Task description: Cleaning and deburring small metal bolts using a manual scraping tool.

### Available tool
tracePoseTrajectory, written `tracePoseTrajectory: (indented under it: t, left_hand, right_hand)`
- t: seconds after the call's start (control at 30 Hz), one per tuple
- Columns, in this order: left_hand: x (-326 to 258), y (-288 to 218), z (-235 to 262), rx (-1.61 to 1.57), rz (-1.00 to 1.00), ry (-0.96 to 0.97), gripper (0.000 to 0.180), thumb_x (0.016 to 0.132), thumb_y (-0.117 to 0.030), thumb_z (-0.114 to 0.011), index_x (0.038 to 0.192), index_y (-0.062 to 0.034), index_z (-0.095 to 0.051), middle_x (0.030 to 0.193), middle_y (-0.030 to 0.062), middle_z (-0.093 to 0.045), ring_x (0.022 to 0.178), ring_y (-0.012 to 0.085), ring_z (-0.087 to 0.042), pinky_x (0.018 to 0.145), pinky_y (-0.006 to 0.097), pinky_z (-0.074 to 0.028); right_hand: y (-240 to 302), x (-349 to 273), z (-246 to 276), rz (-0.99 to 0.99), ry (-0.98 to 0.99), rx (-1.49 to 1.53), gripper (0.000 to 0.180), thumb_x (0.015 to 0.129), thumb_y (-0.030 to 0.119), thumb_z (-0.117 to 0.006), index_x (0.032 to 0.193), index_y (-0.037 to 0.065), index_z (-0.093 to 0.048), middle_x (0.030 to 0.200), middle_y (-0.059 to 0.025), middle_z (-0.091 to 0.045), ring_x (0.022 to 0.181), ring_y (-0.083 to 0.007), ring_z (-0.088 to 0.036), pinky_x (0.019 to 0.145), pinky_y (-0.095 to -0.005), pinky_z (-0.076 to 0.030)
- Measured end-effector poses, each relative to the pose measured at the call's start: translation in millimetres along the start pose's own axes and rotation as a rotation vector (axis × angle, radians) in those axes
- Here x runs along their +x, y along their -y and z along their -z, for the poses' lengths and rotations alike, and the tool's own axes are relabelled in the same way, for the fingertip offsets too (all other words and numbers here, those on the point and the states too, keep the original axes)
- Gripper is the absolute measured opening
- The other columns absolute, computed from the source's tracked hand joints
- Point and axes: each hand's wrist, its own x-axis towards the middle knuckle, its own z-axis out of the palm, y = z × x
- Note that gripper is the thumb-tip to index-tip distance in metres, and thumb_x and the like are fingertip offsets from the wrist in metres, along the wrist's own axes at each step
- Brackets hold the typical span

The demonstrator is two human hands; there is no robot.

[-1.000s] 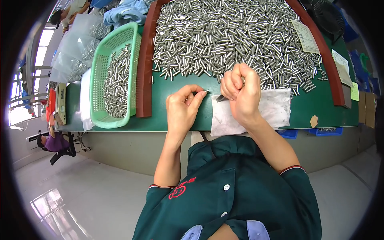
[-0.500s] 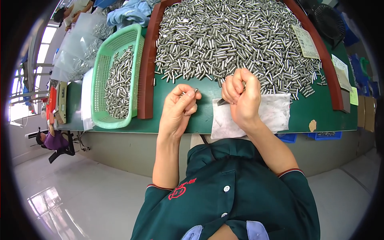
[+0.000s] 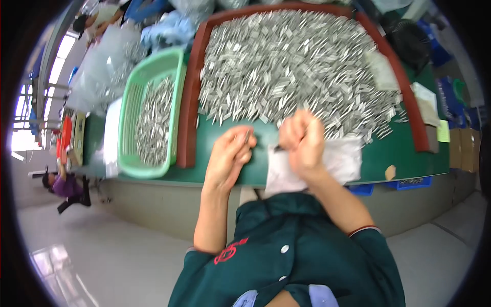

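1. While both forearms reach up over the green table (image 3: pixel 388 158), the left hand (image 3: pixel 230 156) pinches one small metal pin (image 3: pixel 247 136) between thumb and fingertips, the pin standing nearly upright just above the table's front part.
2. The right hand (image 3: pixel 303 140) is curled into a loose fist over a white cloth (image 3: pixel 345 158); a dark tip juts from its thumb side toward the left hand, but the view is too blurred to tell what it grips.
3. The two hands are near each other, not touching.
4. Just behind them lies a broad heap of metal pins (image 3: pixel 296 66), hemmed by a reddish-brown curved border (image 3: pixel 188 107).
5. To the left of that border sits a green plastic basket (image 3: pixel 130 107) holding more such pins.
6. Clear plastic bags (image 3: pixel 102 66) lie beyond the basket.
7. The person wears a dark green shirt (image 3: pixel 302 256).
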Motion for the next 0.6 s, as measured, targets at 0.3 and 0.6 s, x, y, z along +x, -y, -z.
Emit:
tracePoseTrajectory:
  t: [0.3, 0.6]
  left_hand:
    - [-6, 12, 13, -0.110, 0.012, 0.047, 0.018, 0.085, -0.008, -0.048, 0.103, -0.0045, -0.048, 0.072, 0.0104, -0.052, 0.046, 0.0042, -0.030, 0.042, 0.016, -0.026]
    - [-11, 0, -16, -0.110, 0.030, 0.008, 0.014, 0.085, -0.007, -0.050, 0.098, -0.0058, -0.045, 0.072, 0.0038, -0.049, 0.048, 0.0038, -0.033, 0.041, 0.015, -0.028]
  right_hand:
    - [-25, -15, -2, 0.050, -0.036, -0.072, 0.034, 0.084, 0.021, -0.032, 0.052, 0.009, -0.028, 0.044, 0.0000, -0.029, 0.040, -0.0089, -0.023, 0.039, -0.0244, -0.020]
    - [-18, -8, -2, 0.015, 0.025, 0.097, 0.036, 0.087, 0.019, -0.031, 0.053, 0.010, -0.028, 0.045, 0.0005, -0.029, 0.038, -0.0082, -0.023, 0.037, -0.0227, -0.018]
